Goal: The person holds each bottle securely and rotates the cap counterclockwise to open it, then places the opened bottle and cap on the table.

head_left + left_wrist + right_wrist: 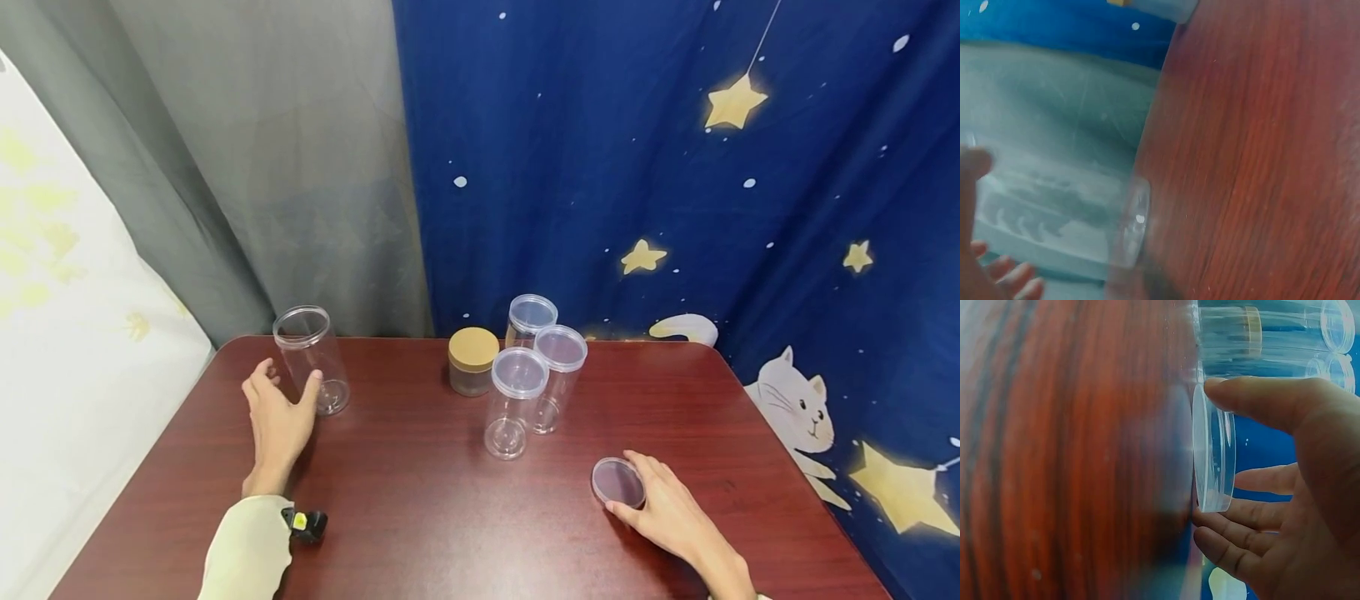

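My left hand (281, 421) is at the near left side of a tall clear jar (318, 371) with no lid on it. Thumb and fingers are spread apart, the thumb overlapping the jar's wall in the head view. In the left wrist view the jar (1066, 219) stands beyond the fingers (1019, 278). Over on the right, my right hand (671, 504) grips a round clear lid (618, 483) by its rim. The right wrist view shows the thumb on one edge of the lid (1213, 450) and fingertips at the opposite edge, close over the tabletop.
Three slim clear jars with lids stand grouped at the middle back, the front one (510, 417) nearest me. Beside them is a short jar (472, 362) with a tan lid. Curtains (540, 167) hang just behind the far edge of the reddish-brown table (420, 508).
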The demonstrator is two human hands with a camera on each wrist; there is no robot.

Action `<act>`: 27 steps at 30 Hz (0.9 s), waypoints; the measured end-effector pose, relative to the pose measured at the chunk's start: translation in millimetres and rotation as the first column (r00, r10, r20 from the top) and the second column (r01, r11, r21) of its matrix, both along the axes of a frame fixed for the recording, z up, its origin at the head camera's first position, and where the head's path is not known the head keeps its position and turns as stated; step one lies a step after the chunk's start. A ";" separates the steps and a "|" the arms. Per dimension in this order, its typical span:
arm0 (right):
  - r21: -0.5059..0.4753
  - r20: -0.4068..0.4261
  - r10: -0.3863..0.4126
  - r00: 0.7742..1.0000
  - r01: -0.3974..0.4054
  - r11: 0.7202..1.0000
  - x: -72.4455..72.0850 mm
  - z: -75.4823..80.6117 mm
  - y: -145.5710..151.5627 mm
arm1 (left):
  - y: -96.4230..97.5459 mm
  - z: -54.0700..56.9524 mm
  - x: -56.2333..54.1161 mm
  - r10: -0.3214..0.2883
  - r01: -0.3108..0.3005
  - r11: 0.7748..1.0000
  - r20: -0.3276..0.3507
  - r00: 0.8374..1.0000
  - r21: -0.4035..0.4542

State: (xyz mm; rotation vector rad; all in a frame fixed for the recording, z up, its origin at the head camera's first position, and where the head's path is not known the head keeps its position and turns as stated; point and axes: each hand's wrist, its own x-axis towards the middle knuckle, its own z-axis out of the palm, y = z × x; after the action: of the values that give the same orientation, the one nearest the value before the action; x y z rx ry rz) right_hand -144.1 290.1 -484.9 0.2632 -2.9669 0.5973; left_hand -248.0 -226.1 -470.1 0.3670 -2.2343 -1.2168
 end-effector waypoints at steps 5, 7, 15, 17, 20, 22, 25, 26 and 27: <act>0.012 -0.030 0.010 1.000 -0.010 1.000 -1.5 -1.0 -0.5 | 16.1 15.3 9.9 0.135 -0.134 0.991 -0.200 0.970 0.021; 0.017 -0.018 0.006 1.000 -0.006 1.000 -1.8 -0.8 -0.5 | 24.0 21.8 13.0 0.118 -0.122 0.993 -0.264 0.957 -0.001; 0.056 -0.023 0.024 0.999 -0.022 0.998 -3.4 -1.6 -1.8 | 66.4 40.8 24.4 -0.247 0.213 0.963 -0.230 0.941 -0.166; 0.063 -0.026 0.029 0.999 -0.027 0.998 -3.5 -2.2 -2.5 | 76.0 45.0 27.9 -0.332 0.299 0.936 -0.176 0.927 -0.187; 0.067 -0.034 0.032 0.999 -0.030 0.997 -3.7 -2.9 -3.0 | 89.1 50.1 32.0 -0.420 0.395 0.898 -0.103 0.902 -0.195; 0.067 -0.041 0.033 0.999 -0.030 0.997 -4.0 -3.5 -2.9 | 97.8 51.8 33.8 -0.469 0.450 0.871 -0.058 0.881 -0.196; 0.064 -0.052 0.036 0.998 -0.032 0.997 -4.7 -3.9 -2.2 | 111.3 51.9 35.8 -0.520 0.510 0.833 0.008 0.854 -0.216; 0.064 -0.055 0.036 0.998 -0.033 0.997 -5.1 -3.9 -1.9 | 116.0 51.2 36.4 -0.533 0.524 0.821 0.028 0.846 -0.226; 0.062 -0.058 0.037 0.998 -0.033 0.998 -5.4 -3.7 -1.6 | 120.7 50.3 37.1 -0.542 0.536 0.811 0.047 0.839 -0.236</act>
State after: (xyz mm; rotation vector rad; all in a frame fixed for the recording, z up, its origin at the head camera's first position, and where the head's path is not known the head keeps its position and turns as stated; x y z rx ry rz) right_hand -149.5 288.5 -488.6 0.3331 -2.9327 0.4948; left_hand -210.9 -105.4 -419.7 -0.4130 -2.5177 -1.1760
